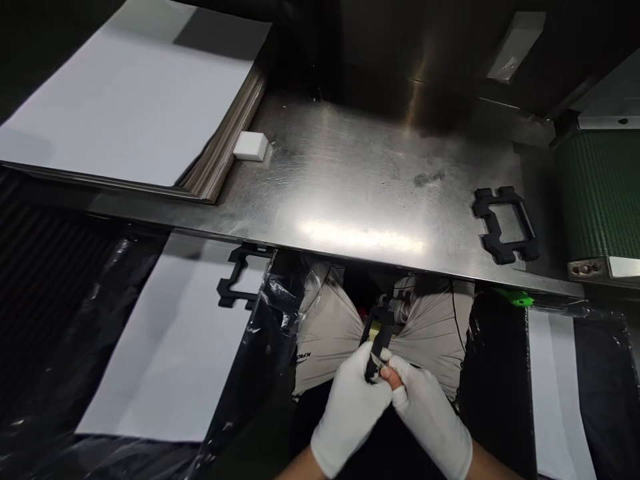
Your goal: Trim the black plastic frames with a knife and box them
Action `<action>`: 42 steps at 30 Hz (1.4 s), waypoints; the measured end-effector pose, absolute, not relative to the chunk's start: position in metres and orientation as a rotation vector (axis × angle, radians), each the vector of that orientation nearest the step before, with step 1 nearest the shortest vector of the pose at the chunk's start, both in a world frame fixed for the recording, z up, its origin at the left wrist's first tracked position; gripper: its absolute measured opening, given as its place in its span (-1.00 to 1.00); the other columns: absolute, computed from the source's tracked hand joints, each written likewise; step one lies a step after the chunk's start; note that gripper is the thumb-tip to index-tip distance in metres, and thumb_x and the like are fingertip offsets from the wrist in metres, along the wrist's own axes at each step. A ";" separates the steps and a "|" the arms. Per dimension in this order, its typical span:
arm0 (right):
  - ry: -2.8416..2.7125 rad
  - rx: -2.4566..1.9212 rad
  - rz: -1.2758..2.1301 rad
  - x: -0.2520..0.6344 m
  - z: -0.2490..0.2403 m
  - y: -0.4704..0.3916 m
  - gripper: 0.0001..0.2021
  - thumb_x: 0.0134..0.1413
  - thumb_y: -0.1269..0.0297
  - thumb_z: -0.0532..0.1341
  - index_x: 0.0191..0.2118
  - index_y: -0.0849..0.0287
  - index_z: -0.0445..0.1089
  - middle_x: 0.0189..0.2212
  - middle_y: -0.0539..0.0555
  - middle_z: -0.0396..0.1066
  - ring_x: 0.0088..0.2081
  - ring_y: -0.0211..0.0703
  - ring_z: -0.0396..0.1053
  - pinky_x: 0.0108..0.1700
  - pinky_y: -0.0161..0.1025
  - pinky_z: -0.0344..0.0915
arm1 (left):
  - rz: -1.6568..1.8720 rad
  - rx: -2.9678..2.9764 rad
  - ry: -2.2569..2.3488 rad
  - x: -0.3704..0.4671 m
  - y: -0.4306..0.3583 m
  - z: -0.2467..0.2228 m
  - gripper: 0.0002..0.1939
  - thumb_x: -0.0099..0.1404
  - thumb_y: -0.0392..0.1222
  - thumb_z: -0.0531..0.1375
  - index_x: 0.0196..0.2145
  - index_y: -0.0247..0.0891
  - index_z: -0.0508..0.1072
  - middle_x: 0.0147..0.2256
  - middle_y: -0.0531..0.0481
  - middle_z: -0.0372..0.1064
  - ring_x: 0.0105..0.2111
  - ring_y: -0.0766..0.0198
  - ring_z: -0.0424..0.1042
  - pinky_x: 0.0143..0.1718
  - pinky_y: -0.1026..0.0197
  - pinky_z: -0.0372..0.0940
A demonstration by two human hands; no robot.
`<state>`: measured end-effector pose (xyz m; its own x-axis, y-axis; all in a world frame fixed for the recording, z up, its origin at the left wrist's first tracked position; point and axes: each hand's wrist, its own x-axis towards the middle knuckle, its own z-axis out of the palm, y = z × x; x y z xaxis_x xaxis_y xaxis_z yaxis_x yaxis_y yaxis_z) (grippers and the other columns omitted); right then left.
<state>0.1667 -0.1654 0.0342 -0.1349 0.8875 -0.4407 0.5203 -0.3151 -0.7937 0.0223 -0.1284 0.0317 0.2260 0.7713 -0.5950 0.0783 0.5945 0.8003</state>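
My left hand [350, 403], in a white glove, is closed round a black frame-like part [384, 330] over my lap. My right hand [430, 410], gloved with a bare thumb or fingertip showing, pinches a small pointed metal blade [377, 361] against the lower end of that part. The two hands nearly touch. A similar black frame [506, 225] lies flat at the right of the metal table [350, 173]. Another black frame [235, 283] rests on a white sheet [175, 347] to the left, below the table edge.
A thick stack of white sheets [135, 93] fills the back left, with a white block [251, 146] against it. A green ribbed belt [600, 193] stands at the right. Near the front edge sits a bright green object [520, 298]. Another white block [517, 47] is farther back.
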 end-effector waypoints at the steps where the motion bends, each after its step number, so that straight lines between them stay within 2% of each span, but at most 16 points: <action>1: -1.568 -1.786 1.431 0.166 0.034 -0.166 -0.58 0.65 0.01 0.00 0.08 0.04 0.57 -0.27 0.06 0.67 -0.32 -0.05 0.61 -0.28 -0.25 0.45 | 0.559 0.838 1.277 0.023 -0.128 0.032 -0.91 0.07 -0.29 0.22 -0.38 -0.22 0.43 -0.45 0.11 0.28 -0.42 0.27 0.20 -0.37 0.22 0.18; 4: -1.561 -1.791 1.450 0.165 0.035 -0.168 -0.54 0.65 0.00 -0.04 0.15 0.05 0.56 -0.27 0.07 0.67 -0.32 -0.03 0.62 -0.31 -0.24 0.41 | 0.559 0.849 1.296 0.023 -0.127 0.033 -0.91 0.07 -0.28 0.23 -0.39 -0.22 0.42 -0.45 0.09 0.29 -0.41 0.26 0.21 -0.36 0.21 0.20; 11: -1.591 -1.800 1.446 0.164 0.031 -0.170 -0.53 0.64 0.02 -0.07 0.06 0.11 0.55 -0.32 0.10 0.66 -0.36 -0.02 0.61 -0.37 -0.23 0.34 | 0.556 0.869 1.296 0.022 -0.130 0.033 -0.93 0.08 -0.28 0.22 -0.41 -0.20 0.40 -0.45 0.10 0.29 -0.42 0.25 0.21 -0.38 0.21 0.19; 17: -1.667 -1.796 1.338 0.163 0.031 -0.168 -0.54 0.64 0.03 -0.07 0.06 0.06 0.55 -0.34 0.07 0.66 -0.40 -0.05 0.59 -0.36 -0.24 0.34 | 0.576 0.833 1.311 0.023 -0.131 0.032 -0.93 0.06 -0.26 0.20 -0.42 -0.19 0.38 -0.47 0.12 0.29 -0.43 0.27 0.22 -0.39 0.23 0.19; 20: -1.671 -1.821 1.283 0.163 0.030 -0.169 -0.54 0.64 0.02 -0.08 -0.09 0.05 0.52 -0.38 0.06 0.63 -0.43 -0.06 0.57 -0.39 -0.25 0.31 | 0.585 0.810 1.317 0.024 -0.131 0.033 -0.93 0.06 -0.25 0.21 -0.42 -0.19 0.40 -0.45 0.10 0.33 -0.41 0.25 0.26 -0.37 0.23 0.24; 23: -1.672 -1.884 1.208 0.164 0.030 -0.169 -0.54 0.63 -0.02 -0.08 -0.27 0.03 0.37 -0.50 0.02 0.53 -0.54 -0.10 0.49 -0.51 -0.25 0.17 | 0.553 0.830 1.378 0.024 -0.130 0.035 -0.93 0.10 -0.22 0.24 -0.42 -0.18 0.41 -0.46 0.09 0.34 -0.41 0.22 0.29 -0.35 0.21 0.27; 26: -1.693 -1.889 1.207 0.166 0.032 -0.168 -0.57 0.63 -0.03 -0.08 -0.29 0.02 0.29 -0.55 -0.02 0.47 -0.58 -0.11 0.45 -0.54 -0.25 0.10 | 0.544 0.828 1.378 0.023 -0.127 0.036 -0.92 0.09 -0.22 0.25 -0.43 -0.17 0.38 -0.47 0.11 0.31 -0.42 0.23 0.28 -0.36 0.21 0.26; 34: -1.694 -1.786 1.429 0.171 0.036 -0.163 -0.59 0.64 0.00 -0.08 -0.20 0.03 0.36 -0.39 0.02 0.58 -0.40 -0.09 0.56 -0.35 -0.27 0.31 | 0.627 0.807 1.257 0.018 -0.125 0.031 -0.85 0.07 -0.33 0.21 -0.34 -0.21 0.47 -0.41 0.09 0.39 -0.37 0.22 0.31 -0.32 0.22 0.28; 38: -1.695 -1.740 1.534 0.172 0.039 -0.159 -0.56 0.65 -0.03 -0.10 -0.19 0.03 0.36 -0.35 0.02 0.58 -0.35 -0.09 0.56 -0.32 -0.27 0.32 | 0.626 0.816 1.239 0.017 -0.126 0.029 -0.84 0.08 -0.32 0.21 -0.32 -0.21 0.49 -0.38 0.07 0.41 -0.35 0.22 0.32 -0.28 0.21 0.28; 42: -1.750 -1.738 1.491 0.176 0.037 -0.161 -0.54 0.63 -0.10 -0.07 -0.20 0.02 0.39 -0.38 0.00 0.56 -0.38 -0.10 0.53 -0.33 -0.26 0.29 | 0.602 0.795 1.214 0.014 -0.126 0.026 -0.81 0.08 -0.28 0.22 -0.29 -0.20 0.48 -0.36 0.07 0.39 -0.32 0.19 0.32 -0.25 0.18 0.27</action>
